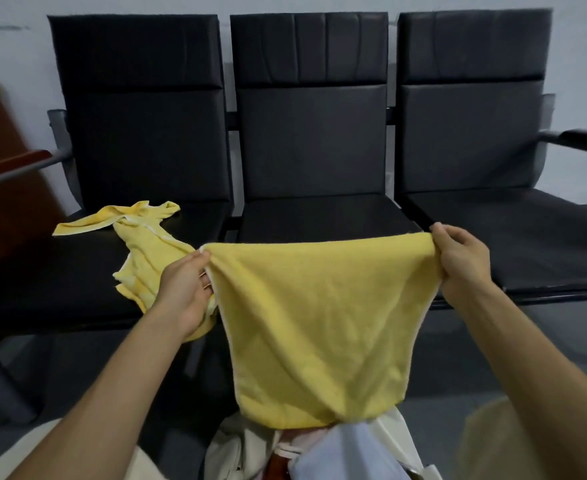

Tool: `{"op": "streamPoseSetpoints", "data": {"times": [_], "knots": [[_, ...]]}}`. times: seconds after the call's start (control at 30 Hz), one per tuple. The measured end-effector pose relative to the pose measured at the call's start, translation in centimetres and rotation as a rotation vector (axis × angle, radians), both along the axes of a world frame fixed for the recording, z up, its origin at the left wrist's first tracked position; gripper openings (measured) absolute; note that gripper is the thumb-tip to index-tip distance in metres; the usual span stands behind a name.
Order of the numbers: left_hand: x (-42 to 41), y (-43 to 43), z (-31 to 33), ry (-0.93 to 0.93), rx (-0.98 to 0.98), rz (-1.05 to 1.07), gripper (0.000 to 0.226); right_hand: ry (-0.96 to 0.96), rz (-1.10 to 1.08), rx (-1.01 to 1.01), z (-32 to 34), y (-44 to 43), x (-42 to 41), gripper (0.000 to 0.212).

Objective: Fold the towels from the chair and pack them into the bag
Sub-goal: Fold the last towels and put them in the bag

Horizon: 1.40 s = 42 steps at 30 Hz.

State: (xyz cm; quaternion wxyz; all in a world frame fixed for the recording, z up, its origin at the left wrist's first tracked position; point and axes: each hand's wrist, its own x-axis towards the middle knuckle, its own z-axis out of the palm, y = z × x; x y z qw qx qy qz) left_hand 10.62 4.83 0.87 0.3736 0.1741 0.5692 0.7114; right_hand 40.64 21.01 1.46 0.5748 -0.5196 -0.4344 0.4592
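A yellow towel [319, 323] hangs spread in the middle of the view, held in the air by its two top corners. The left hand [184, 285], at 9 o'clock of the towel, grips the left corner with its fingers curled round the bunched edge. The right hand [461, 261], at 3 o'clock and a little higher, pinches the right corner with its fingers curled over the cloth. The top edge runs between the hands with a slight sag. Below it the cloth narrows and creases toward the bottom hem.

At 6 o'clock, under the hem, sits the bag [229, 448], cream-coloured and open. The hem hangs right at its mouth, and I cannot tell whether they touch. A pale blue cloth [333, 452] and something red show inside.

Behind the towel stands the chair [312, 140], a row of three black padded seats against a pale wall [8, 64]. A second towel [139, 237], also yellow, lies crumpled on the left seat [60, 278], at 10 o'clock of the held one. Its near end reaches the seat's front edge behind the left wrist. The held towel's top edge covers the front of the middle seat [319, 216], and the right hand is over the near corner of the right seat [527, 244]. An armrest [579, 140] juts in at 3 o'clock of the view, and brown wooden furniture [1, 133] stands at 9 o'clock.
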Motion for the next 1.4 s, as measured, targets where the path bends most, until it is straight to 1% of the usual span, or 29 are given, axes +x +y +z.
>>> {"op": "streamPoseSetpoints", "data": {"times": [0.07,0.1,0.17,0.2,0.23,0.27,0.33,0.37,0.4,0.47,0.53,0.6,0.67,0.73,0.8,0.87,0.93,1.0,1.07,1.1,1.17,1.23,1.3,1.4], "knots": [[-0.1,0.3,-0.3,-0.025,-0.008,-0.010,0.032,0.076,0.081,-0.059,-0.3,-0.5,0.5,0.025],[0.0,0.3,-0.4,-0.019,-0.016,-0.018,0.030,0.076,0.149,-0.061,-0.3,-0.7,0.7,0.027],[0.2,0.4,-0.3,0.001,-0.019,-0.023,0.023,0.027,0.303,-0.006,0.0,-1.3,0.8,0.037],[0.3,0.3,-0.3,0.016,-0.020,-0.020,0.020,-0.022,0.347,0.041,0.1,-1.6,0.8,0.043],[0.4,0.2,-0.2,0.037,-0.022,-0.018,0.017,-0.129,0.354,0.102,0.1,-1.8,0.7,0.047],[0.5,0.1,-0.1,0.063,-0.023,-0.019,0.015,-0.293,0.328,0.174,-0.1,-2.0,0.6,0.045],[0.6,-0.1,0.0,0.132,-0.029,-0.025,0.014,-0.648,0.232,0.291,-0.8,-2.1,0.5,0.033],[0.6,-0.2,0.0,0.176,-0.037,-0.024,0.011,-0.753,0.183,0.321,-1.2,-2.1,0.6,0.026],[0.6,-0.4,0.0,0.228,-0.048,-0.012,0.008,-0.796,0.147,0.334,-1.3,-2.2,0.7,0.020],[0.4,-0.6,0.0,0.337,-0.064,0.032,0.010,-0.810,0.101,0.331,-1.4,-2.0,0.9,0.017],[0.0,-0.7,0.1,0.396,-0.062,0.068,0.012,-0.779,0.077,0.313,-1.6,-1.7,1.1,0.014],[-0.3,-0.6,0.2,0.401,-0.058,0.082,0.011,-0.639,0.066,0.270,-1.6,-1.3,1.2,0.014],[-0.5,-0.6,0.2,0.387,-0.052,0.106,0.021,-0.414,0.062,0.193,-1.5,-1.3,1.1,0.020],[-0.5,-0.7,0.3,0.385,-0.033,0.121,0.022,-0.226,0.081,0.112,-1.3,-1.4,1.0,0.022],[-0.7,-0.9,0.4,0.417,-0.033,0.081,0.021,-0.108,0.111,0.063,-1.1,-1.4,1.0,0.021],[-0.9,-1.1,0.4,0.472,-0.038,0.008,0.023,-0.063,0.132,0.045,-0.9,-1.7,0.9,0.020],[-1.0,-1.1,0.3,0.601,-0.086,-0.023,0.031,-0.109,0.165,0.070,-0.8,-1.8,0.8,0.022],[-1.0,-1.2,0.0,0.869,-0.194,0.030,0.034,-0.248,0.224,0.123,-0.5,-2.1,0.7,0.035],[-0.8,-1.2,-0.4,1.133,-0.259,0.105,0.028,-0.520,0.213,0.186,-0.7,-2.3,0.5,0.045],[-0.8,-1.2,-0.6,1.198,-0.252,0.132,0.024,-0.667,0.176,0.218,-0.8,-2.4,0.3,0.043],[-0.7,-1.1,-0.8,1.214,-0.227,0.160,0.017,-0.849,0.097,0.284,-1.2,-2.5,0.0,0.031],[-0.5,-0.8,-0.7,1.172,-0.218,0.161,0.013,-0.926,0.058,0.341,-1.8,-2.1,0.0,0.025],[-0.3,-0.6,-0.7,1.135,-0.240,0.111,0.012,-0.948,0.072,0.358,-2.0,-1.8,-0.1,0.024],[-0.2,-0.6,-0.4,1.117,-0.304,-0.010,0.018,-0.933,0.173,0.362,-2.1,-1.7,-0.6,0.022]]}}
